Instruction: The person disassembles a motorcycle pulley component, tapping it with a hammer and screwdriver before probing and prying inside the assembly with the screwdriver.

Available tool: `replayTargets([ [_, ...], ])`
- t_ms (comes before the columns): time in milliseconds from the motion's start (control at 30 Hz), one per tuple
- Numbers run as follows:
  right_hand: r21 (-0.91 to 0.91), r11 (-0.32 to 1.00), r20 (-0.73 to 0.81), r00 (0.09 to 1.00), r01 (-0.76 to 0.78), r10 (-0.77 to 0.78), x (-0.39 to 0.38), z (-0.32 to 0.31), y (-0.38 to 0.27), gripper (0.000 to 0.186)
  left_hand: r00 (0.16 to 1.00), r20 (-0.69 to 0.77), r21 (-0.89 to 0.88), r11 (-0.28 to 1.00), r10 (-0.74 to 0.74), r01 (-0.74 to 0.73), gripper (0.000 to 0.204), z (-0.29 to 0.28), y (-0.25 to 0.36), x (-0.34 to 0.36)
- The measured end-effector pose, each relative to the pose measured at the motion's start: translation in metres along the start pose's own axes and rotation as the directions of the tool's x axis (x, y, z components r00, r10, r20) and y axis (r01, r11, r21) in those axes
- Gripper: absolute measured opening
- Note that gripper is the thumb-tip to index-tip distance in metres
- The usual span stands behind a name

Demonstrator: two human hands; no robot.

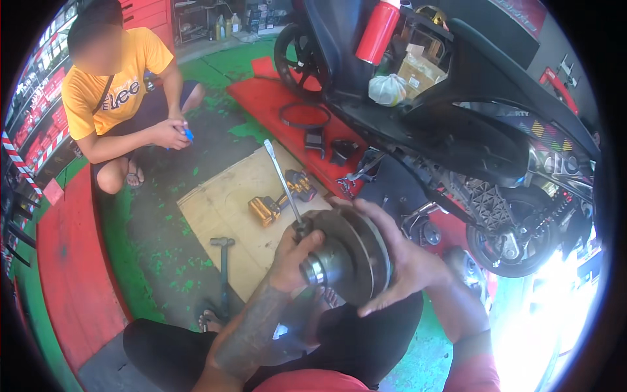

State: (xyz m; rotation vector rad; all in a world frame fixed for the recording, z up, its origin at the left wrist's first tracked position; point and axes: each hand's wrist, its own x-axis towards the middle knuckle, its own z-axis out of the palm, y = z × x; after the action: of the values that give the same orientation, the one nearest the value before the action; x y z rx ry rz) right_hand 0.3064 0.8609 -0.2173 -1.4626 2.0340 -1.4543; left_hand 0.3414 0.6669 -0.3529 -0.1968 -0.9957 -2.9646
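Mostly hidden, left fingers (309, 244) around the screwdriver (283, 183); right fingers (377, 215) around the metal drum (341, 251).

Large dark lettering (125, 97) runs across a yellow T-shirt (134, 68)

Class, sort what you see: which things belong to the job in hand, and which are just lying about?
Job in hand:
round metal part, in left hand and right hand
long metal tool at left hand
probably hammer, power tool

Seemingly lying about:
white bag
cardboard box
red can
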Motion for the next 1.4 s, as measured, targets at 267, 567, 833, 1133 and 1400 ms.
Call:
replayTargets([
  [267,-0.190,0.921,-0.191,0.907,0.341,-0.375,-0.014,0.043,0.014,0.108,0.957,0.260,0.149,0.974,0.131,-0.173,0.031,0.024,0.017,0.005],
  [567,-0.153,0.917,-0.279,0.874,0.369,-0.398,-0.020,0.067,0.041,0.104,0.952,0.298,0.178,0.975,0.074,-0.132,0.022,0.001,0.023,0.005],
  [833,-0.123,0.957,-0.258,0.923,0.262,-0.286,-0.014,0.067,0.036,0.104,0.957,0.270,0.177,0.972,0.104,-0.156,0.021,-0.012,0.020,0.005],
  [1133,-0.131,0.963,-0.170,0.952,0.236,-0.256,-0.013,0.066,0.037,0.113,0.948,0.300,0.214,0.961,0.109,-0.178,0.019,-0.019,0.023,0.007],
  [1400,-0.192,0.946,-0.326,0.893,0.260,-0.312,-0.007,0.066,0.044,0.132,0.993,0.113,0.230,0.973,-0.025,-0.002,0.020,0.003,0.029,0.004],
])
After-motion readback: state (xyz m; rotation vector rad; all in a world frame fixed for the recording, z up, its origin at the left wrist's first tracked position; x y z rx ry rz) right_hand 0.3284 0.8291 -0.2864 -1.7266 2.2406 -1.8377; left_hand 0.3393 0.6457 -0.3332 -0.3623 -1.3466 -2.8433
